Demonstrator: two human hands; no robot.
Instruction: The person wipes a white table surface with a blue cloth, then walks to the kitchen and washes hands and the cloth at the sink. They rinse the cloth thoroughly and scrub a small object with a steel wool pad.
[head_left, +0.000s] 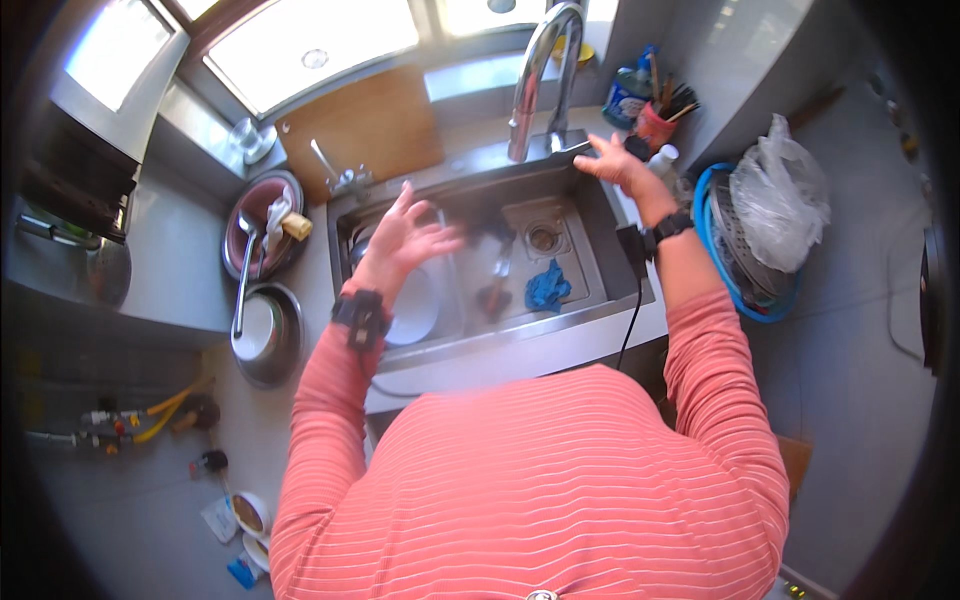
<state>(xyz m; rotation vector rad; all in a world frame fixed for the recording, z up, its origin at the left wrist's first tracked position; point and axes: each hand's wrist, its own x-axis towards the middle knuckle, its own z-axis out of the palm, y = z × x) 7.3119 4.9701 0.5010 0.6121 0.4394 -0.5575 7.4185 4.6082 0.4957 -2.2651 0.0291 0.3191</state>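
Note:
My left hand (411, 238), fingers spread and slightly blurred, is held over the left part of the metal sink (607, 217) and holds nothing. Below it a white plate or bowl (412, 307) lies in the left of the sink. Near the base of the chrome faucet (525, 97) is my right hand (616, 163), its fingers apart, over the sink's back right corner. A crumpled blue cloth (547, 286) lies on the sink floor by the drain (543, 238). A blurred item with a brownish end (493, 298) lies left of the cloth.
At the left stand a pinkish basin (259, 196) with a ladle (246, 277) and a metal bowl (289, 360). A wooden cutting board (367, 127) leans behind the sink. Right of it are a red brush holder (655, 127) and a blue basin (701, 225) with a clear plastic bag (780, 199).

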